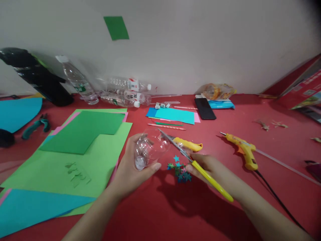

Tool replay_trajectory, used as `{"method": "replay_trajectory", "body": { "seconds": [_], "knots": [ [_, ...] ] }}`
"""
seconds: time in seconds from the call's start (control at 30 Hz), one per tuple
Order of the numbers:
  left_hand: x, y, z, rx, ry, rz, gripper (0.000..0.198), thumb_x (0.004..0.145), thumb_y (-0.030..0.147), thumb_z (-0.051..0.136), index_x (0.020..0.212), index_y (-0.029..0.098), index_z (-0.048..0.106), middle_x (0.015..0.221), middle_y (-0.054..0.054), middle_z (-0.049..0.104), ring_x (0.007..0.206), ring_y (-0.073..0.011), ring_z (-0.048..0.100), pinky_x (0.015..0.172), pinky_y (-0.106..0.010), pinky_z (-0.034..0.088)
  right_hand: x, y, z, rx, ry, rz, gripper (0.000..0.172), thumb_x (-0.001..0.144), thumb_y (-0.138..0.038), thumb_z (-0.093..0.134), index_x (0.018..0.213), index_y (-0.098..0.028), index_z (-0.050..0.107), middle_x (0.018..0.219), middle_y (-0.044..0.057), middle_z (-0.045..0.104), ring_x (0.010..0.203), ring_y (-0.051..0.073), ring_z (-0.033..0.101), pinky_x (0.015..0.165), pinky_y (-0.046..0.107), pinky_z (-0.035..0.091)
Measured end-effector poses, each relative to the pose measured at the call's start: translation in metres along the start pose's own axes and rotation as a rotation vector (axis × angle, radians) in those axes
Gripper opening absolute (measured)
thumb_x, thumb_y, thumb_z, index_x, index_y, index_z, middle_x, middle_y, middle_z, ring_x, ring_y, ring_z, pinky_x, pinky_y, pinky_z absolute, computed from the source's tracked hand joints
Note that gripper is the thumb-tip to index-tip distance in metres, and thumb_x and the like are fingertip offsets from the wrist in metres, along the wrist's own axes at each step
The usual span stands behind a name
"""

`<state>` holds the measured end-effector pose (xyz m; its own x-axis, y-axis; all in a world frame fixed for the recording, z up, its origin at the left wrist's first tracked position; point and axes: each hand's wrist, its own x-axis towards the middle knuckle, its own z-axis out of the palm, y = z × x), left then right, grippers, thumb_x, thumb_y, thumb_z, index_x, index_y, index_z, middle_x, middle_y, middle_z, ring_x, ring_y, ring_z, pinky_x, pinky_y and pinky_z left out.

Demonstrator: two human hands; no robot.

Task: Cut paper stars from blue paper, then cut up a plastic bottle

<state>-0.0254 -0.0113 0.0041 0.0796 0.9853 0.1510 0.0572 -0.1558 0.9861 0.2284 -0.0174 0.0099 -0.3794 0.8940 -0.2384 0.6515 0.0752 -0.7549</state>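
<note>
My left hand [132, 164] is wrapped round a cut clear plastic bottle piece [152, 144], its closed end toward me and its open rim toward the right. In my right hand [205, 167] is a pair of scissors [210, 180] with yellow handles. Their metal blades reach up and left to the rim of the bottle piece; whether they cut into it I cannot tell. Just below the blades lies a small heap of paper stars [183, 174] in blue, green and pink. Partly behind the scissors rests a yellow utility knife [188, 144].
Coloured paper sheets [107, 167] and pliers [36, 127] lie at left. Plastic bottles [120, 98] and a black flask [42, 78] are along the wall. A phone [205, 108], pencil [167, 127] and corded yellow glue gun [242, 150] lie beyond and right.
</note>
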Motion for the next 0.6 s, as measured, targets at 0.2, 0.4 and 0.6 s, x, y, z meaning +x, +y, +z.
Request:
{"method": "replay_trajectory", "body": {
  "seconds": [0.2, 0.4, 0.6],
  "knots": [
    [0.0004, 0.0029, -0.0039, 0.041, -0.062, 0.024, 0.067, 0.070, 0.026, 0.078, 0.126, 0.030, 0.041, 0.121, -0.007, 0.055, 0.094, -0.0217, 0.057, 0.079, -0.036, 0.048, 0.0006, 0.0014, -0.0010, 0.027, 0.004, 0.007, 0.048, 0.088, -0.065, 0.046, 0.070, -0.021, 0.042, 0.065, -0.005, 0.030, 0.057, 0.012, 0.030, 0.051, 0.025, 0.027],
    [0.0034, 0.0053, -0.0074, -0.082, -0.103, -0.024, 0.063, 0.072, 0.027, 0.077, 0.120, 0.031, 0.037, 0.123, -0.006, 0.056, 0.083, -0.0168, 0.059, 0.077, -0.035, 0.048, 0.0003, -0.0026, -0.0054, -0.005, -0.003, -0.017, 0.047, 0.088, -0.063, 0.046, 0.067, -0.022, 0.038, 0.064, -0.005, 0.030, 0.056, 0.011, 0.029, 0.049, 0.025, 0.025],
    [0.0047, 0.0071, -0.0072, -0.094, -0.094, -0.040, 0.062, 0.072, 0.030, 0.076, 0.124, 0.029, 0.042, 0.116, -0.007, 0.057, 0.076, -0.0159, 0.054, 0.070, -0.033, 0.045, -0.0018, -0.0028, -0.0051, -0.134, 0.005, 0.016, 0.044, 0.087, -0.062, 0.047, 0.070, -0.022, 0.043, 0.062, -0.004, 0.041, 0.055, 0.013, 0.035, 0.052, 0.027, 0.033]
  ]
}}
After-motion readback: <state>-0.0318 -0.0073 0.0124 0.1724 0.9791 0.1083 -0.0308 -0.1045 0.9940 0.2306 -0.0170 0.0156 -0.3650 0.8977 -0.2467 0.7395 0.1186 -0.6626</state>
